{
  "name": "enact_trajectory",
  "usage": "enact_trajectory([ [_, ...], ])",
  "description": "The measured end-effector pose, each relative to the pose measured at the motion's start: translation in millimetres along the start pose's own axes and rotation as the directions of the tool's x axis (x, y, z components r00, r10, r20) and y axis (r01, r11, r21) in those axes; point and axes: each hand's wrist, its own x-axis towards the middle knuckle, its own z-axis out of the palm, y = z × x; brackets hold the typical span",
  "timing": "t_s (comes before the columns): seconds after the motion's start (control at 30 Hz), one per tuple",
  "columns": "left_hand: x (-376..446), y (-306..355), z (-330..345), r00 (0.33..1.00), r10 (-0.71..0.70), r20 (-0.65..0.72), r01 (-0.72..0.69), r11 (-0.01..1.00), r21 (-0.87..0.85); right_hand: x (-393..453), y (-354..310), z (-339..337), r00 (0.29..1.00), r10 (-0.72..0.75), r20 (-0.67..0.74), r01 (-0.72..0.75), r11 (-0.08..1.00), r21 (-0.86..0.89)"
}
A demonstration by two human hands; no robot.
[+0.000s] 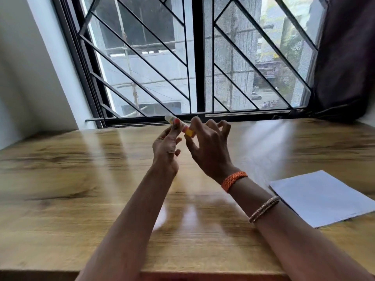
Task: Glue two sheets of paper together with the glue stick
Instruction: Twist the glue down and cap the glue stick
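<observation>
Over the middle of the wooden table (pixel 81 179), near the far edge by the window (pixel 194 57), both hands hold the glue stick (pixel 179 126) up in the air. The left hand (pixel 165 153) pinches its pale upper part between thumb and fingertips; the right hand (pixel 209 147) pinches the yellow end, its other fingers curled loosely apart. It looks as if the cap or base is being twisted, though blur makes that uncertain, and I cannot tell whether the cap is off. The paper (pixel 322 197) lies flat on the table well to the right, white and apparently untouched by glue; whether it is one sheet or two stacked is unclear. So the task seems barely begun: spreading glue and pressing the sheets together remain. No containers show.
</observation>
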Motion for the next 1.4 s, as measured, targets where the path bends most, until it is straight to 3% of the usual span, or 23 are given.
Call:
enact_trajectory([
  [0.07,-1,3,1,0.994,0.007,0.112,0.0,0.998,-0.065,3,-7,-1,0.966,0.258,0.034,-0.257,0.923,0.286],
  [0.1,-2,4,1,0.987,0.008,0.162,0.007,0.996,-0.09,6,-9,-4,0.913,0.386,0.129,-0.398,0.781,0.481],
  [0.17,-3,4,2,0.97,0.003,0.244,0.017,0.997,-0.08,14,-7,-11,0.758,0.493,0.427,-0.609,0.301,0.734],
  [0.2,-3,4,2,0.959,-0.001,0.282,0.022,0.997,-0.069,16,-6,-13,0.677,0.464,0.572,-0.673,0.075,0.736],
  [0.27,-4,4,1,0.943,0.007,0.334,0.018,0.997,-0.07,16,-4,-16,0.54,0.374,0.754,-0.741,-0.215,0.637],
  [0.33,-5,5,-1,0.94,0.043,0.338,-0.016,0.997,-0.081,17,-3,-16,0.47,0.359,0.806,-0.726,-0.363,0.584],
  [0.4,-6,6,0,0.946,0.073,0.315,-0.048,0.995,-0.086,16,-7,-16,0.467,0.387,0.795,-0.687,-0.406,0.602],
  [0.47,-7,6,2,0.96,0.075,0.268,-0.06,0.996,-0.066,17,-12,-13,0.524,0.467,0.712,-0.662,-0.301,0.686],
  [0.5,-6,6,3,0.971,0.066,0.229,-0.055,0.997,-0.053,17,-14,-11,0.592,0.521,0.614,-0.649,-0.143,0.747],
  [0.57,-4,6,4,0.991,0.03,0.134,-0.025,0.999,-0.044,11,-14,-8,0.829,0.487,0.275,-0.506,0.446,0.738],
  [0.6,-3,5,4,0.995,0.005,0.096,0.001,0.998,-0.059,7,-12,-7,0.934,0.338,0.118,-0.339,0.726,0.599],
  [0.63,-3,5,4,0.997,-0.023,0.073,0.028,0.997,-0.078,3,-9,-7,0.985,0.17,0.024,-0.165,0.897,0.411],
  [0.67,-3,4,4,0.997,-0.051,0.064,0.057,0.994,-0.09,1,-6,-7,0.999,0.05,-0.011,-0.046,0.97,0.239],
  [0.77,-5,2,5,0.989,-0.107,0.101,0.116,0.99,-0.081,-5,-3,-5,0.999,0.046,0.006,-0.046,0.994,0.1],
  [0.83,-5,2,4,0.983,-0.117,0.141,0.125,0.991,-0.049,-1,-8,-6,0.958,0.269,0.098,-0.286,0.901,0.326],
  [0.9,-4,3,2,0.978,-0.111,0.176,0.113,0.994,-0.005,8,-10,-9,0.808,0.486,0.332,-0.57,0.507,0.646],
  [0.97,-4,4,3,0.968,-0.111,0.225,0.113,0.994,0.005,14,-5,-12,0.607,0.494,0.622,-0.73,0.037,0.683],
  [1.0,-3,4,3,0.962,-0.114,0.248,0.117,0.993,0.006,15,-2,-14,0.527,0.443,0.725,-0.762,-0.13,0.634],
  [1.1,-4,4,3,0.955,-0.118,0.271,0.114,0.993,0.029,14,0,-15,0.412,0.376,0.83,-0.741,-0.392,0.545],
  [1.17,-4,4,3,0.97,-0.104,0.221,0.097,0.994,0.042,14,-2,-13,0.437,0.414,0.799,-0.72,-0.371,0.586],
  [1.23,-4,4,2,0.984,-0.102,0.147,0.1,0.995,0.022,14,-6,-11,0.531,0.48,0.698,-0.707,-0.203,0.677],
  [1.33,-3,4,-3,0.984,-0.151,0.094,0.151,0.988,-0.001,7,-12,-7,0.733,0.504,0.456,-0.654,0.338,0.677],
  [1.4,-4,2,-5,0.982,-0.175,0.07,0.174,0.984,0.029,0,-13,-5,0.904,0.361,0.228,-0.426,0.729,0.536],
])
